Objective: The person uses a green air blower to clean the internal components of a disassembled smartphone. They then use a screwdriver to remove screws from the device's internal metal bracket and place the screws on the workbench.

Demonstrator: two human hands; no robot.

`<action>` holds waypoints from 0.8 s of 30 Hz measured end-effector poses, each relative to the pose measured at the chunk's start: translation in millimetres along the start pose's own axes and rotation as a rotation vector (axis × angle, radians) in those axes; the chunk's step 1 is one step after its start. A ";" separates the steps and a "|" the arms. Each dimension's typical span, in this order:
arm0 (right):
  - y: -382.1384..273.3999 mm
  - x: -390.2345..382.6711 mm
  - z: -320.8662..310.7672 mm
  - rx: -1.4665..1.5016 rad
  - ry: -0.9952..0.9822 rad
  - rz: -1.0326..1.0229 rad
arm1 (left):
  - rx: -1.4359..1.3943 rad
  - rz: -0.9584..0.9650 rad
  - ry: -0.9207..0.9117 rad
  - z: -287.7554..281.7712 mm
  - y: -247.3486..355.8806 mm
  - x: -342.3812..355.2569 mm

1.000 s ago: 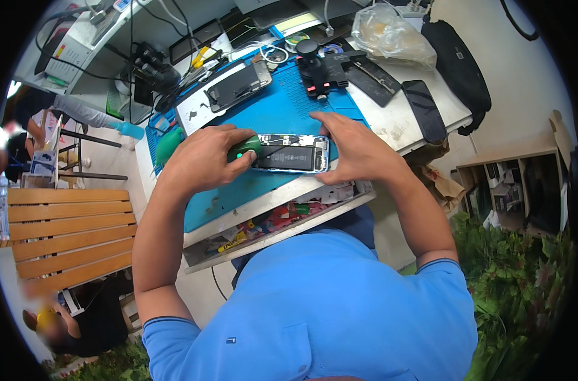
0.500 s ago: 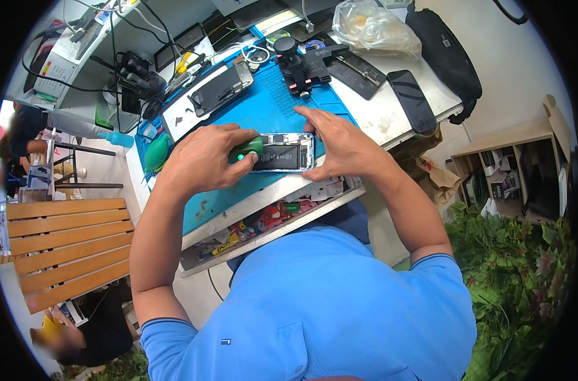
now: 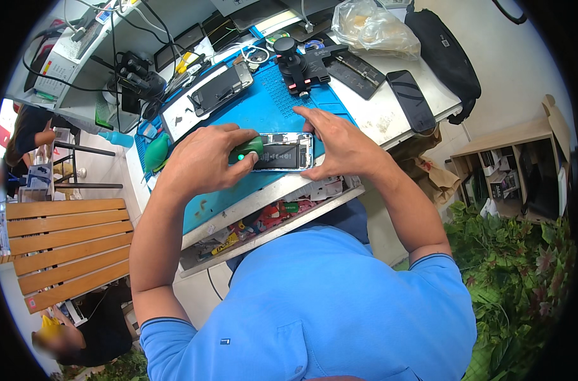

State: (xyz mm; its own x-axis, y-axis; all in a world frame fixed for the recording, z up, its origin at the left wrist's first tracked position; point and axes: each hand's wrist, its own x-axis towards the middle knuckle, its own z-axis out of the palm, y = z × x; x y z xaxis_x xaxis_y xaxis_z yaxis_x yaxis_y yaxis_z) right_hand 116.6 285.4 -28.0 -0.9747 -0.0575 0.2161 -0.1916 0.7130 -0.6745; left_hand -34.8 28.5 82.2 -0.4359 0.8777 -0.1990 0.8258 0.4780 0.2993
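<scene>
An opened phone (image 3: 281, 156), with a black battery and internal parts showing, lies sideways over the blue mat (image 3: 219, 203) near the bench's front edge. My left hand (image 3: 209, 159) is closed round a green object (image 3: 248, 147) with a small glowing green light, pressed over the phone's left end, which it hides. My right hand (image 3: 340, 146) grips the phone's right end between thumb and fingers. A green blower bulb (image 3: 157, 152) sits left of my hand. A black clamp fixture (image 3: 294, 70) and a detached screen assembly (image 3: 220, 90) are behind them.
Tools (image 3: 184, 63), cables, a plastic bag (image 3: 378, 28), a black case (image 3: 441, 63) and a dark phone (image 3: 409, 101) crowd the bench. An open drawer (image 3: 270, 222) is below. A slatted wooden bench (image 3: 67, 244) stands left, other people (image 3: 79, 336) beside it; a wooden shelf (image 3: 505, 146) stands right.
The view has shifted slightly since a second ago, moving the scene left and up. My hands keep their hold on the phone and green object. A person at the upper left has moved an arm.
</scene>
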 end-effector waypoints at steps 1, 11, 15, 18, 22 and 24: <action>0.7 -0.1 1.0 0.000 0.002 -0.003 | 0.006 -0.018 -0.002 0.1 0.3 0.3; -1.4 -0.4 0.2 0.007 0.003 0.007 | -0.017 -0.020 0.004 3.1 -1.1 -0.9; -0.5 -0.4 1.4 0.005 0.008 0.001 | -0.017 -0.011 0.010 3.9 -2.7 -1.2; -0.3 -0.4 1.4 0.008 0.015 -0.011 | -0.022 -0.038 0.027 6.5 -3.7 -0.8; -0.3 -0.3 0.8 0.017 0.020 -0.029 | -0.063 -0.016 0.001 6.9 -6.5 -1.3; -0.2 0.0 1.2 0.017 0.020 -0.030 | -0.077 -0.023 0.002 8.3 -9.3 -0.2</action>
State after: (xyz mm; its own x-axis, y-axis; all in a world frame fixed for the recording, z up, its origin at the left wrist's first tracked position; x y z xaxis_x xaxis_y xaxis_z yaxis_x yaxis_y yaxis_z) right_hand 116.5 284.4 -28.7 -0.9660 -0.0643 0.2504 -0.2226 0.6995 -0.6791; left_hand -39.4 23.6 71.7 -0.4553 0.8665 -0.2046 0.7858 0.4991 0.3652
